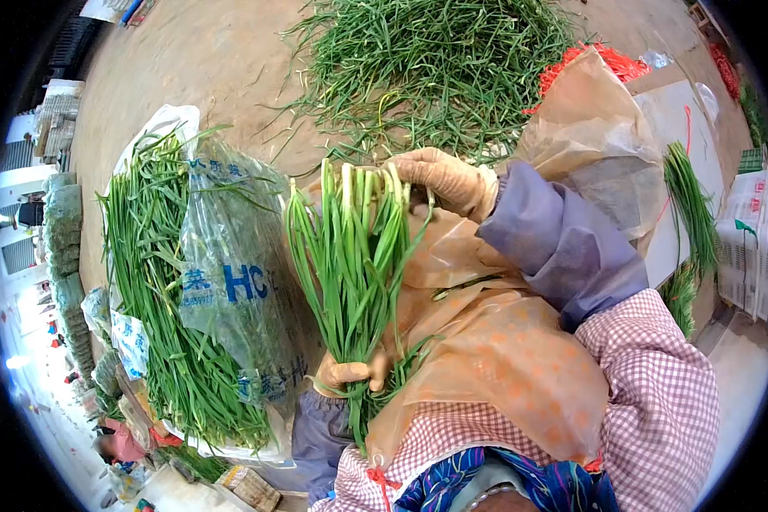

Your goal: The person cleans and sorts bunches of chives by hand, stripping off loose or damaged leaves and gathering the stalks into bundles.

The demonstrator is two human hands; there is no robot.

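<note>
A bunch of garlic chives (346,247) stands in front of my body, its pale stem ends up and green leaves hanging down. My gloved left hand (348,375) is closed round the leaves near the lower end. At the top my gloved right hand (445,177) curls against the stem ends, with its fingertips partly hidden behind them. Beneath both hands a translucent tan plastic apron (503,358) covers my lap, with a few loose leaves on it.
Left of me lies a large heap of chives (158,282) partly under a printed clear plastic bag (230,256). A loose green pile (435,68) covers the floor ahead. Red ties (606,61) and a tied bundle (691,205) on a white board (687,128) are at right.
</note>
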